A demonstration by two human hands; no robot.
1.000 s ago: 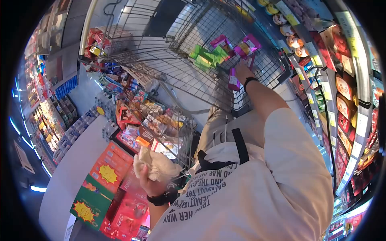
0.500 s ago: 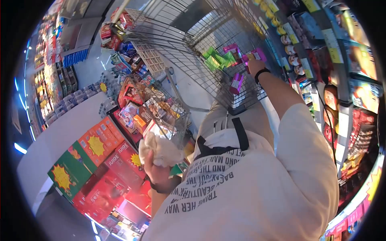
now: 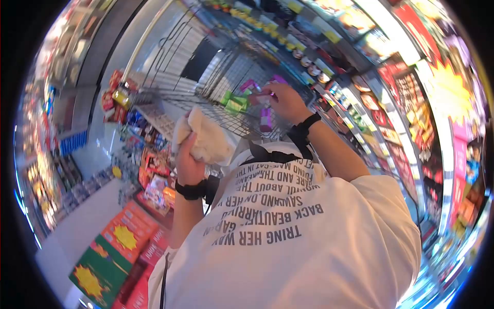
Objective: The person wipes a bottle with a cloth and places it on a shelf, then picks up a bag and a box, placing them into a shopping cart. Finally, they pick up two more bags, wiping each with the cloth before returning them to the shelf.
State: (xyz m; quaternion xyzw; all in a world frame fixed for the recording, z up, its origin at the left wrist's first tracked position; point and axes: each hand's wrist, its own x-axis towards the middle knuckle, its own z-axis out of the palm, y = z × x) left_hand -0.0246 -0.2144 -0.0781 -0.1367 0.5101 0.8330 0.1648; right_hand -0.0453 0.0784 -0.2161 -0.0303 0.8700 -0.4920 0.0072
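Note:
My left hand (image 3: 189,157) is closed around a crumpled cream-white cloth (image 3: 208,140), held up beside the shopping cart. My right hand (image 3: 287,103) is over the basket of the wire shopping cart (image 3: 154,98), with its fingers curled together. Whatever is between those fingers, if anything, is blurred. Below and around this hand lie purple-pink packets (image 3: 266,120) and, just left of it, bright green packets (image 3: 236,103). Both wrists wear black bands.
Store shelves (image 3: 355,110) with packaged goods and price tags run along the right. On the left, snack packs (image 3: 146,129) are heaped beside the cart. Stacked orange (image 3: 131,226) and green cartons (image 3: 100,273) stand at lower left. My light printed shirt (image 3: 288,237) fills the lower middle.
My right hand has drawn back from a purple packet toward my body. The cloth in my left hand has risen toward the cart. The view has turned, showing more of the right-hand shelves.

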